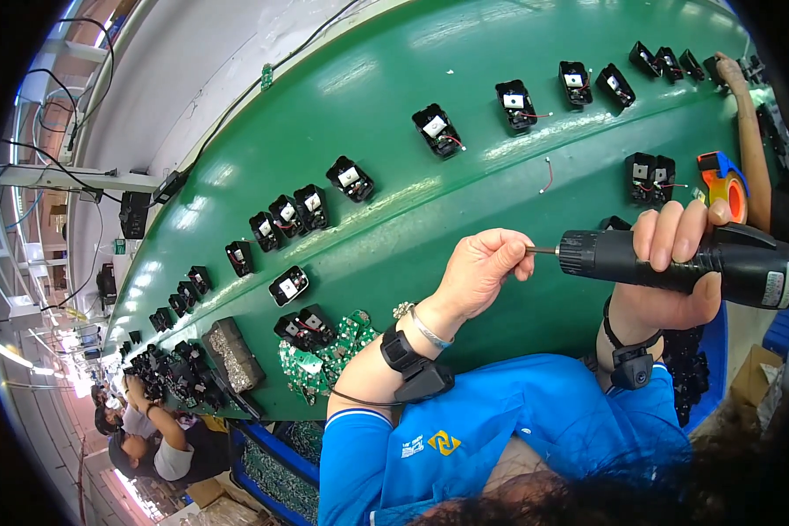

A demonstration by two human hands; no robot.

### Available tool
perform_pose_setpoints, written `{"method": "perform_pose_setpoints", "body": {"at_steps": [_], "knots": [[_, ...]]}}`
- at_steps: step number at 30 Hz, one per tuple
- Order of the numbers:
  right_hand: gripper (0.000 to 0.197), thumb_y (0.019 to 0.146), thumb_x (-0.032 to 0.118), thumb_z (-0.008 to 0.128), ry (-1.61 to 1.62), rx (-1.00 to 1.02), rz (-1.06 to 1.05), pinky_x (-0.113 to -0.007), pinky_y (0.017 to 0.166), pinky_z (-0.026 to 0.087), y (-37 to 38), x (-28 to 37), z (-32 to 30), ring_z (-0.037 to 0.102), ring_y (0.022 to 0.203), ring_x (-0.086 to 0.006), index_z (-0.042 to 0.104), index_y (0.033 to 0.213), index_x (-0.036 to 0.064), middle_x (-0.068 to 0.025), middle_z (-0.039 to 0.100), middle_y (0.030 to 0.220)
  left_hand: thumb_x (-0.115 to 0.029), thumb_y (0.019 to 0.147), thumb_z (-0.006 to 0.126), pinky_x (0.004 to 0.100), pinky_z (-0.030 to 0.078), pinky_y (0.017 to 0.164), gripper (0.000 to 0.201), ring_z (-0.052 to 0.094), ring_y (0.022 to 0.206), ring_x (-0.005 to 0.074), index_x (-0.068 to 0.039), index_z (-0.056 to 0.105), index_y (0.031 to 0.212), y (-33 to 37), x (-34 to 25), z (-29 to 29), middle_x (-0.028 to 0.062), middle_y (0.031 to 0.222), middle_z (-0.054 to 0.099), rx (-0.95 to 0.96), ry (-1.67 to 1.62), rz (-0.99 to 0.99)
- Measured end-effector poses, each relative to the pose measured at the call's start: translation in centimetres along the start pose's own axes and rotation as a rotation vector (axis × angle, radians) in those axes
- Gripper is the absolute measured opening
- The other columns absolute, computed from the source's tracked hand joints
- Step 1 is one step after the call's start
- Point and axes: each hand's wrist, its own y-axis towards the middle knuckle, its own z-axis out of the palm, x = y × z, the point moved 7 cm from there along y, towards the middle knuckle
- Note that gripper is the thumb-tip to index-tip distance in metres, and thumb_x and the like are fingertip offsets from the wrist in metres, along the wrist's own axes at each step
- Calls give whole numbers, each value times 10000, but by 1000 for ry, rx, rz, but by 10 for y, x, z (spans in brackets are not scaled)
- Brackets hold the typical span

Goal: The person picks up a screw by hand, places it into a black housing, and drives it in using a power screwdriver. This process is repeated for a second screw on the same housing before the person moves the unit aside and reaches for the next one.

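My right hand [662, 302] is wrapped around a black electric screwdriver [600, 252], held level above the green bench with its nose pointing left. The thin bit [543, 250] runs into the fingertips of my left hand [486, 267], which are pinched together at its end. Whether a screw sits there too is hidden by the fingers. Below the driver's nose, a black housing [615, 223] is partly covered. Two open black housings [642, 178] with white parts and thin wires stand just beyond my right hand. A loose red wire [548, 175] lies on the bench.
Similar housings [348, 179] form a long row across the green bench [394, 254]. Green circuit boards [351, 346] lie left of my left forearm, near a grey block-like box [232, 353]. An orange-blue tape dispenser [723, 188] and another person's arm [752, 140] are at right; people work at far left.
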Motion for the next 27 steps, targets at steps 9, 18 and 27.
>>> {"method": "perform_pose_setpoints", "body": {"at_steps": [9, 18, 27], "knots": [[466, 744, 247, 569, -141, 137, 54, -281, 531, 385, 11, -6, -3, 465, 595, -146, 350, 1118, 75, -35, 457, 724, -235, 857, 448, 230, 410, 638, 226, 489, 651, 107, -23, 524, 873, 21, -13, 6, 37, 709, 526, -8, 408, 69], [324, 763, 69, 451, -293, 153, -81, -317, 603, 387, 73, -53, -22, 455, 623, -157, 380, 1076, 26, -49, 482, 734, -228, 555, 729, 399, 290, 908, 733, 373, 1059, 306, 22, 361, 1138, 94, -103, -3, 164, 1099, 434, -201, 1688, 711], [266, 738, -33, 459, -661, 119, -77, -328, 605, 427, 94, -112, -47, 489, 603, -165, 399, 997, -37, -78, 497, 693, -301, 482, 755, 420, 229, 956, 821, 366, 1078, 269, 2, 367, 1139, 143, -91, -11, 124, 1097, 445, -51, 1831, 698]]}}
